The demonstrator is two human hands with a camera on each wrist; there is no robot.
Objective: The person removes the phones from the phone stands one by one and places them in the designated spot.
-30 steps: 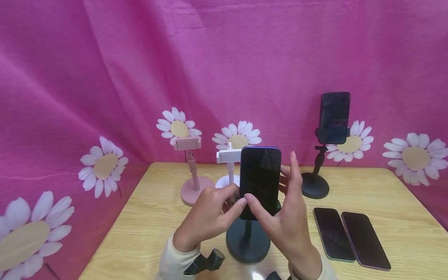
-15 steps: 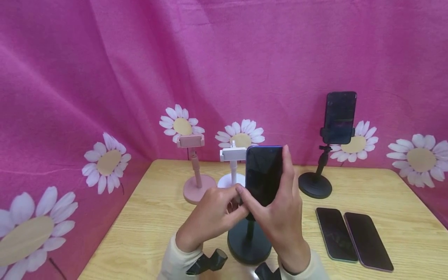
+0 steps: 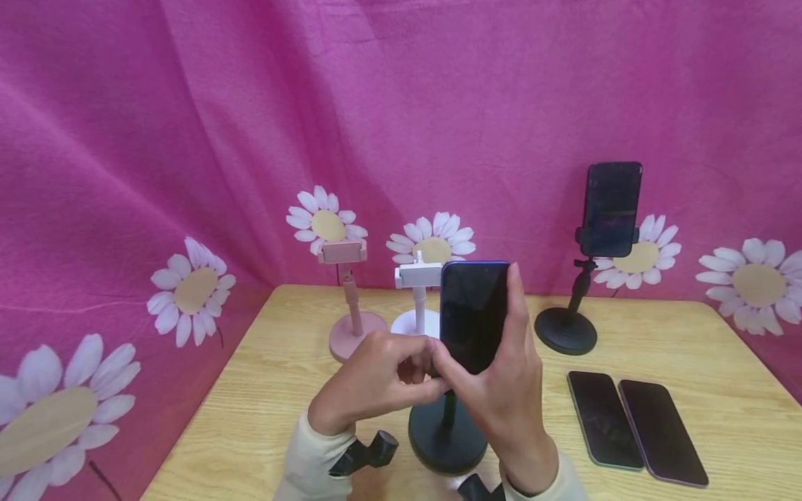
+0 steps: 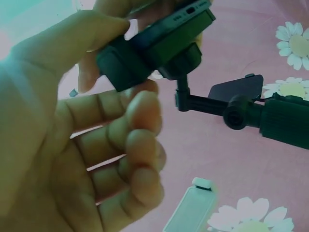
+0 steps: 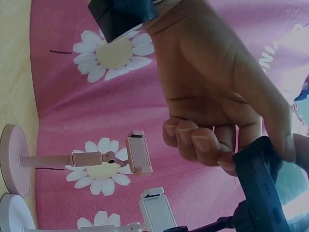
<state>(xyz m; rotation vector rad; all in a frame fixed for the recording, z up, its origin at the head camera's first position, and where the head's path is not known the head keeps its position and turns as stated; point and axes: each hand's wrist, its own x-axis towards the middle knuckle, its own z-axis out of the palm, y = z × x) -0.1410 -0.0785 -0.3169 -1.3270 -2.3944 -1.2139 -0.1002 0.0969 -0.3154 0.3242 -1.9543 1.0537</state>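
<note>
A phone (image 3: 474, 313) with a dark screen and blue edge stands upright in the clamp of a black phone stand (image 3: 447, 438), whose round base rests on the table. At the phone's lower left side, my left hand (image 3: 376, 379) pinches the clamp's end (image 4: 123, 63); the left wrist view shows the other fingers loosely curled below it. My right hand (image 3: 507, 390) grips the phone, its thumb crossing the lower screen to the left edge and its index finger along the right edge. From the head view, the clamp is mostly hidden behind the phone and hands.
Behind stand a pink phone stand (image 3: 357, 334) and a white one (image 3: 418, 278), partly covered by the phone. A black stand (image 3: 566, 330) at the back right holds another phone (image 3: 612, 209). Two phones, one (image 3: 604, 421) beside another (image 3: 664, 431), lie on the wooden table (image 3: 250, 417).
My right hand has closed in on the phone: its thumb reached the left edge and its index finger came against the right edge. The left hand stays at the clamp's left end.
</note>
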